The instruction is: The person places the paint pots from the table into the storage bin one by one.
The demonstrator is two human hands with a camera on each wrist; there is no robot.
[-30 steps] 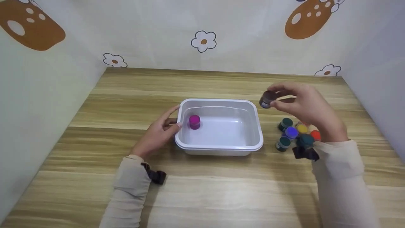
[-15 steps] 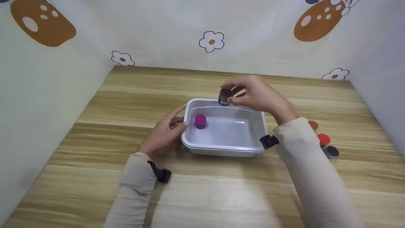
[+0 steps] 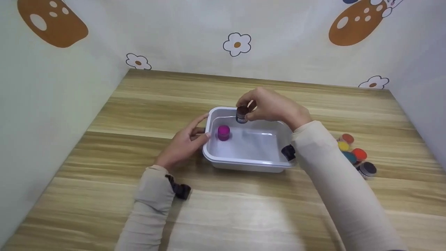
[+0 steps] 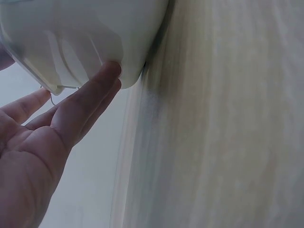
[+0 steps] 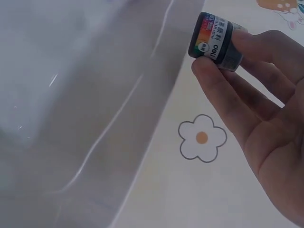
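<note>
A small dark paint jar (image 3: 241, 115) with a printed label (image 5: 211, 37) is pinched between the thumb and fingers of my right hand (image 3: 268, 107), over the back part of a white plastic tub (image 3: 249, 162). My left hand (image 3: 183, 143) holds the tub's left side, its thumb at the rim and several fingers (image 4: 88, 97) extended against the outer wall. Inside the tub, near its left end, stands a magenta paint jar (image 3: 223, 133). The right sleeve and wrist camera cover the tub's right front corner.
Several more paint jars stand on the wooden table (image 3: 223, 212) right of the tub, including a red one (image 3: 359, 154), a yellow one (image 3: 343, 146) and a black-lidded one (image 3: 368, 169). The right forearm partly hides this group. A flower-printed wall covering (image 3: 181, 38) rises behind the table.
My right hand has carried the dark jar leftward from above the jar group to over the tub, then slightly lower. The left hand keeps its place on the tub; the head view has shifted slightly.
</note>
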